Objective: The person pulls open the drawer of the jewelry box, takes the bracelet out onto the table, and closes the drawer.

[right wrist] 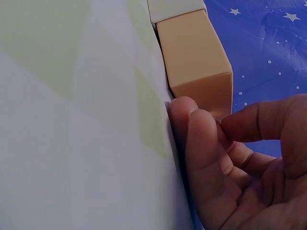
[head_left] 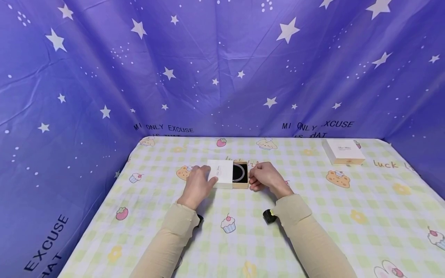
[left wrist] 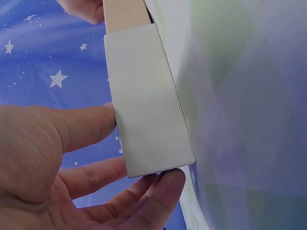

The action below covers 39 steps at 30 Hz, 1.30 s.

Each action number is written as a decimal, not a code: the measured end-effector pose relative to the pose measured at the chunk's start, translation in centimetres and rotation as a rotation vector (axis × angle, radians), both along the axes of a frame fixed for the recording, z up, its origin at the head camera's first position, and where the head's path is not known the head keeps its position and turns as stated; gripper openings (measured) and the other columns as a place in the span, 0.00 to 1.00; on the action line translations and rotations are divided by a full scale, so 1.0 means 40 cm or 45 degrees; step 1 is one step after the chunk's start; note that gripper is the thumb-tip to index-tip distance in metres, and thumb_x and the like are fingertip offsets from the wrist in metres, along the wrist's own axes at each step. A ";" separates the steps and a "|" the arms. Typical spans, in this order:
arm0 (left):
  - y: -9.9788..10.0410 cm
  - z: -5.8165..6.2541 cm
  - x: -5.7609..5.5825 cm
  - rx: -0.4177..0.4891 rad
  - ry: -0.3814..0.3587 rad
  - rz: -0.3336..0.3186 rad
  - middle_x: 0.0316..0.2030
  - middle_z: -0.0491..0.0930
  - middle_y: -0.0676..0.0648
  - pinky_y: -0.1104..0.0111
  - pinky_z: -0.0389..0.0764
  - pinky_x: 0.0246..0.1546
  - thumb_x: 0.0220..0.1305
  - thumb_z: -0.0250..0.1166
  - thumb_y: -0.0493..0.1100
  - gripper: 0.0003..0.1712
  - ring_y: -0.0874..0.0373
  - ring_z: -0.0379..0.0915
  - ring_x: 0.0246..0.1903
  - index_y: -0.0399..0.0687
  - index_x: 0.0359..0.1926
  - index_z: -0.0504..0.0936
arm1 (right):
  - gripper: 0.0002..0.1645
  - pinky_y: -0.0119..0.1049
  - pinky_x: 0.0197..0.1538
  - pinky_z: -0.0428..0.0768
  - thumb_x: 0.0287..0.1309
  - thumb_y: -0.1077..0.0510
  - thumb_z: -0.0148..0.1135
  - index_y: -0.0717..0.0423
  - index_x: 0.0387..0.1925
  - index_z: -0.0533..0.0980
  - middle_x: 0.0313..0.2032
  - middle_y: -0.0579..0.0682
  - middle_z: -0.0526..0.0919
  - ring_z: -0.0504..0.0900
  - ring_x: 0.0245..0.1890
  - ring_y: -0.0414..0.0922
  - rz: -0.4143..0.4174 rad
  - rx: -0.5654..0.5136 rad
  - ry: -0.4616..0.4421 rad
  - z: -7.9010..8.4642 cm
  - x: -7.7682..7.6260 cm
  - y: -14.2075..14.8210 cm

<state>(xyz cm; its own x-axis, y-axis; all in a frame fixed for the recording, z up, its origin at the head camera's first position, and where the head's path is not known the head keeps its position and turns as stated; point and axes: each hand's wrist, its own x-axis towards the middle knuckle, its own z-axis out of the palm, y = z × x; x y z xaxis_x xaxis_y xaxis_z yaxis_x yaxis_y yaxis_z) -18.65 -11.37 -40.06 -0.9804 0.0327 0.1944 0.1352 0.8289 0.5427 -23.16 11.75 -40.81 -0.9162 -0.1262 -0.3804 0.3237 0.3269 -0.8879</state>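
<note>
A white box sleeve (head_left: 222, 174) lies on the table with its tan drawer (head_left: 240, 185) partly drawn out to the right. Inside the drawer, a pale purple bangle (head_left: 243, 173) shows against black lining, its left part hidden under the sleeve. My left hand (head_left: 198, 184) grips the sleeve's left end, the thumb on its near side and the fingers around the end. At the drawer's outer end my right hand (head_left: 265, 177) pinches with thumb and curled fingers. In the right wrist view the fingertips (right wrist: 202, 129) sit right against the drawer's end face, hiding what is between them.
A second white box (head_left: 344, 151), closed, stands at the back right of the table. A checked cloth (head_left: 194, 247) with printed cartoons covers the tabletop. Purple starry curtains (head_left: 215, 58) hang behind and along both sides.
</note>
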 end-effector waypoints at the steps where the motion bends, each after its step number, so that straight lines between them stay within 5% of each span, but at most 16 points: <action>1: 0.000 0.000 -0.001 0.001 0.000 0.001 0.44 0.78 0.36 0.55 0.75 0.46 0.57 0.70 0.44 0.24 0.45 0.74 0.44 0.34 0.52 0.79 | 0.10 0.38 0.24 0.82 0.59 0.66 0.49 0.70 0.35 0.76 0.22 0.57 0.79 0.81 0.16 0.45 -0.002 0.000 -0.001 0.001 0.000 0.001; 39: 0.004 0.004 0.003 0.013 -0.027 0.023 0.44 0.77 0.36 0.54 0.75 0.46 0.57 0.70 0.44 0.24 0.45 0.74 0.43 0.34 0.52 0.79 | 0.10 0.37 0.24 0.81 0.57 0.65 0.49 0.68 0.30 0.75 0.21 0.55 0.79 0.81 0.16 0.44 0.007 0.020 -0.039 0.003 -0.002 0.027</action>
<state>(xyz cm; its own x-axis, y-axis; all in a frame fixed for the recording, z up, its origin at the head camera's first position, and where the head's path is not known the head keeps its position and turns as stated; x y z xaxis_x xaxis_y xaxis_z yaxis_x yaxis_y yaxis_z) -18.54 -11.22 -39.90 -0.9847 0.0130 0.1736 0.1085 0.8255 0.5538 -23.23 12.85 -40.70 -0.9034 -0.1246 -0.4104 0.3489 0.3428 -0.8722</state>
